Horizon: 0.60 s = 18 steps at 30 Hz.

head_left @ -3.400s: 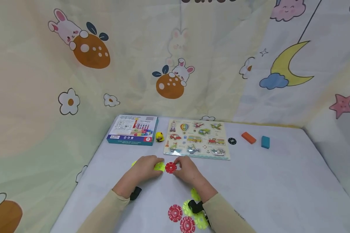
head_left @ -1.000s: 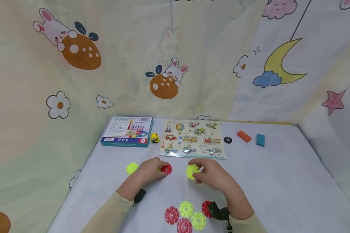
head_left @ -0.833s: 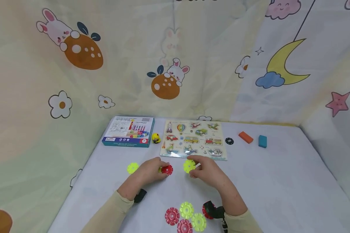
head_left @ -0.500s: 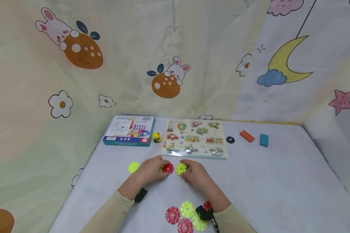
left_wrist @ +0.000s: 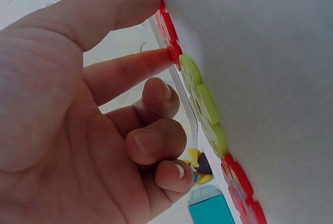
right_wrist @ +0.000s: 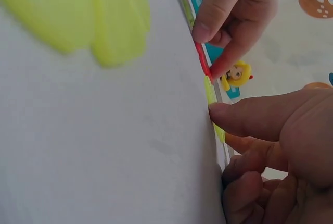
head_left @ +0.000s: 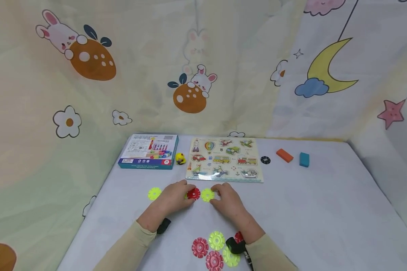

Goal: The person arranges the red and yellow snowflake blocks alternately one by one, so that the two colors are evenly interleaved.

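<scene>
On the white table in the head view, my left hand [head_left: 172,198] pinches a red notched flower disc [head_left: 193,194] between thumb and index finger. My right hand [head_left: 228,201] pinches a yellow-green flower disc [head_left: 207,195] by its edges, close beside the red one. In the left wrist view, a yellow-green disc [left_wrist: 200,99] and another red disc [left_wrist: 242,190] continue the row under my left hand. A further yellow-green disc [head_left: 154,194] forms the row's left end. In the right wrist view, the held yellow-green disc [right_wrist: 209,89] appears to meet the red disc [right_wrist: 202,57]; whether they interlock cannot be told.
Loose red discs [head_left: 200,247] and yellow-green discs [head_left: 216,240] lie near me, partly under my right wrist. Behind the hands are a picture puzzle board [head_left: 225,160], a boxed set [head_left: 148,151], a yellow figurine [head_left: 180,158], a black round piece [head_left: 265,160], an orange block [head_left: 284,155] and a blue block [head_left: 304,159].
My left hand has shifted its hold from a yellow-green disc to the red one. My right hand, which let go of that red disc, has brought another yellow-green disc leftward up to it.
</scene>
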Motion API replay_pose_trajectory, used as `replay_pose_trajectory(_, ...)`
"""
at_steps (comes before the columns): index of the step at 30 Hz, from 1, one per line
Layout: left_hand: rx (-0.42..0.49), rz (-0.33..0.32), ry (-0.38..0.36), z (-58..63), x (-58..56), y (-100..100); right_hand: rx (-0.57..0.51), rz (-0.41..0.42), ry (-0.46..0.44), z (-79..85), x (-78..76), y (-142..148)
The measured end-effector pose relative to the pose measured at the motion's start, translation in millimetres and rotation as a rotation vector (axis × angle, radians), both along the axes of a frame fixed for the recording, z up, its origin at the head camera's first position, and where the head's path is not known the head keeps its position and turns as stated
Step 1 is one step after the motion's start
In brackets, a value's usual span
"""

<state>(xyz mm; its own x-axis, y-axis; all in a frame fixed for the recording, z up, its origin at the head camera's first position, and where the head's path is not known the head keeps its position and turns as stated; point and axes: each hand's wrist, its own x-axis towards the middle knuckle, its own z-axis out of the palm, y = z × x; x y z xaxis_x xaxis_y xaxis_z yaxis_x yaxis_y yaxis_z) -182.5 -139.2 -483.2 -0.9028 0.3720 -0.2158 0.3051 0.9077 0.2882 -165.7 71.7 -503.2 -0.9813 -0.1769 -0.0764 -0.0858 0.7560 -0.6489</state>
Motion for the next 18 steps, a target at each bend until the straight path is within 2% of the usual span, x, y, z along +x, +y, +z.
replay_pose_trajectory(6, -0.018, 0.006, 0.005, 8.9, 1.6, -2, 0.015, -0.008, 0.020, 0.6, 2.1, -4)
replay_pose_trajectory(12, 0.061, -0.004, -0.017, 23.7, -4.9, 9, 0.038, -0.022, 0.023, 2.1, 2.1, -6)
replay_pose_trajectory(18, 0.077, -0.049, -0.065, 16.2, -9.2, 22, 0.044, -0.015, 0.029, 1.7, 3.2, -5)
